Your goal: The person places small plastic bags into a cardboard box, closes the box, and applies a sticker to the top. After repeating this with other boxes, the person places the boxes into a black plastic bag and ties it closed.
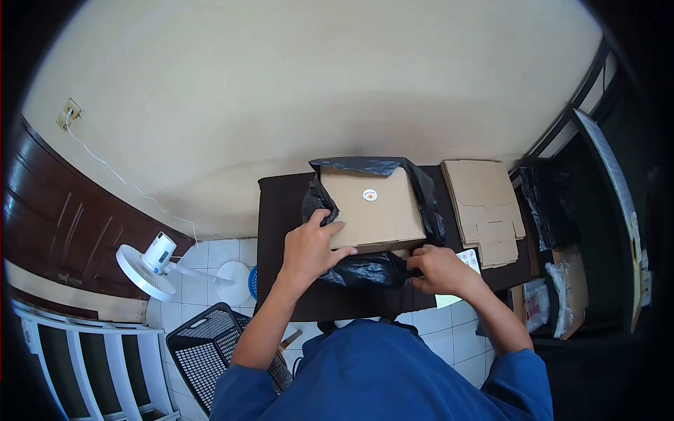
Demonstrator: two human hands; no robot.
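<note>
A flat brown cardboard box (379, 210) with a round white sticker (370, 195) lies inside a black plastic bag (368, 270), whose edges stand up around it. My left hand (310, 244) grips the box's front left corner, thumb along the front edge, index finger on top and other fingers against the plastic. At the front right corner, my right hand (444, 270) pinches the bag; its fingertips are partly hidden by the plastic. Both rest on a table with a dark brown cloth (281, 210).
Flattened cardboard boxes (484, 203) are stacked on the table's right, near a sheet with round stickers (469, 261). A white fan (151, 263) and a black plastic crate (203, 351) stand on the left floor. A shelf with black plastic (551, 203) is at right.
</note>
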